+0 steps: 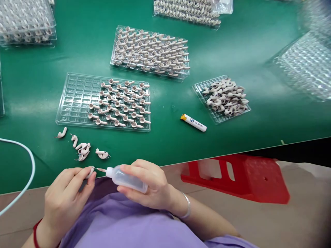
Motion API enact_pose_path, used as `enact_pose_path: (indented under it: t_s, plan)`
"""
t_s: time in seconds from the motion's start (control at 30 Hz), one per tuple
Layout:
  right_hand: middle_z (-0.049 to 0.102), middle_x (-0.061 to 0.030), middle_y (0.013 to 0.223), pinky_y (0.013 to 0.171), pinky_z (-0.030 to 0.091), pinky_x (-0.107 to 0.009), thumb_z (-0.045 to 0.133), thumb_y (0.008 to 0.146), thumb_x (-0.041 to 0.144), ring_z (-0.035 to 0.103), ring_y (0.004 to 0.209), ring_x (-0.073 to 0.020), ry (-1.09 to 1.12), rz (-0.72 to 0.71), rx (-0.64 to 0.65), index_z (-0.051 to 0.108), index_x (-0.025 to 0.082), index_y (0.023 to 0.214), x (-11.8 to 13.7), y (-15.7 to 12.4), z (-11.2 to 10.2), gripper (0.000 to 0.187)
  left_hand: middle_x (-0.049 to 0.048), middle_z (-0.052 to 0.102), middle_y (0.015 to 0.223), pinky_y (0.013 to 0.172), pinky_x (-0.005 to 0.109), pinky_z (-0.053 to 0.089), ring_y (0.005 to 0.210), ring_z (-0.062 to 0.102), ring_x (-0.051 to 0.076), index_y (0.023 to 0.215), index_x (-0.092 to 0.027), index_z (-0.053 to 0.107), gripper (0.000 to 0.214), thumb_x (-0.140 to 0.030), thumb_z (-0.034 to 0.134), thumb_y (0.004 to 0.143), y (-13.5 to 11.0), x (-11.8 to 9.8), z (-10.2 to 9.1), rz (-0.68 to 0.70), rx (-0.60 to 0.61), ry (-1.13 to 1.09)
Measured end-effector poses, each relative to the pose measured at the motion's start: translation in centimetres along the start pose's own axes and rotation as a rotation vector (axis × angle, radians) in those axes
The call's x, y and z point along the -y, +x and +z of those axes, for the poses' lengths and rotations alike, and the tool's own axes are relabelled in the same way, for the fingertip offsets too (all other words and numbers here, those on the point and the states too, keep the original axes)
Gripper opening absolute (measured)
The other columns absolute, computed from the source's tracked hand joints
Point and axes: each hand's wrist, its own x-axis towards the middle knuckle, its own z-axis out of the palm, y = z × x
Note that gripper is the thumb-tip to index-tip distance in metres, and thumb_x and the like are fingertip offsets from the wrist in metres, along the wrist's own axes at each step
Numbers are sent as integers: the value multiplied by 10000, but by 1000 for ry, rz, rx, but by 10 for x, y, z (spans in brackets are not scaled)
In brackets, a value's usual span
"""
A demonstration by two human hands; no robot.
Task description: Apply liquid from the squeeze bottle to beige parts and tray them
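Note:
Near the table's front edge, my left hand (68, 196) pinches a small beige earbud shell (90, 172) between thumb and fingers. My right hand (148, 182) is wrapped round a translucent squeeze bottle (129, 179), tilted to the left. Its thin needle tip (100, 169) points at the end of the shell; whether they touch I cannot tell. Just beyond lie a few loose shells (83, 151) with short wires, and a single one (102, 154) to their right. Behind them, a clear tray (74, 100) holds rows of similar shells on its right side.
A fuller tray (151, 53) stands farther back, with more stacked trays (26, 24) at the left. A white BMW lighter (193, 122) lies right of centre, near a small tray of heaped shells (226, 96). A pale cable (32, 162) curves at left; a red stool (248, 179) stands below.

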Motion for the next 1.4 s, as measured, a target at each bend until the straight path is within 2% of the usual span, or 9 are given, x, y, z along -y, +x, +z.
enact_pose_path:
  t_s: [0.17, 0.67, 0.9, 1.03, 1.13, 1.23, 1.33, 1.4]
  plan:
    - [662, -25, 729, 523, 458, -264, 671, 860, 280, 530, 577, -148, -24, -6, 7, 538, 217, 1254, 0, 1, 0, 420, 46, 689, 815, 692, 279, 501, 690, 640, 143, 1039, -134, 666, 260, -58, 718, 796, -1, 0, -1, 15, 9, 13]
    - [673, -32, 733, 514, 454, -267, 669, 862, 282, 532, 572, -152, -22, -9, 18, 541, 220, 1251, 0, 2, -1, 414, 30, 697, 816, 686, 275, 510, 680, 647, 140, 1044, -174, 664, 251, -84, 705, 813, 0, -1, -1, -4, 9, 19]
    - [711, -53, 873, 580, 520, -261, 724, 840, 324, 619, 655, -153, 134, 127, -61, 550, 228, 1253, 3, 1, -8, 458, 24, 696, 857, 695, 243, 526, 708, 658, 125, 1047, -183, 691, 240, -93, 699, 825, -2, -4, -5, -89, 6, -91]
    - [701, -83, 979, 685, 557, -282, 733, 798, 218, 673, 804, -185, 201, 200, -56, 566, 212, 1183, 9, -1, -3, 419, 22, 676, 938, 673, 197, 541, 764, 663, 111, 1037, -246, 734, 240, -115, 678, 844, -11, -16, -11, -266, 27, -272]
    - [677, -82, 972, 692, 562, -300, 703, 777, 153, 658, 842, -199, 194, 145, -33, 547, 215, 1167, 12, -5, 8, 425, 18, 717, 867, 610, 187, 558, 721, 688, 127, 966, -284, 776, 176, -197, 681, 846, -16, -26, -10, -428, 81, -456]
    - [644, -78, 951, 665, 552, -304, 652, 804, 116, 629, 836, -199, 65, 75, -53, 528, 217, 1196, 13, -9, 18, 423, 48, 784, 843, 606, 239, 600, 722, 734, 195, 874, -264, 803, 135, -343, 711, 815, -19, -32, -3, -730, 191, -720]
    - [615, -64, 890, 660, 522, -319, 627, 835, 132, 591, 773, -190, -87, 26, -66, 559, 210, 1134, 12, -9, 23, 317, 74, 790, 815, 610, 277, 606, 718, 740, 231, 871, -233, 809, 260, -458, 749, 756, -23, -33, 8, -1084, 303, -985]
    - [604, -53, 845, 660, 497, -321, 612, 859, 159, 572, 743, -183, -156, -6, -63, 576, 206, 1073, 12, -8, 24, 222, 83, 787, 821, 623, 274, 591, 723, 727, 223, 897, -214, 808, 319, -489, 756, 744, -28, -32, 15, -1222, 335, -1095]
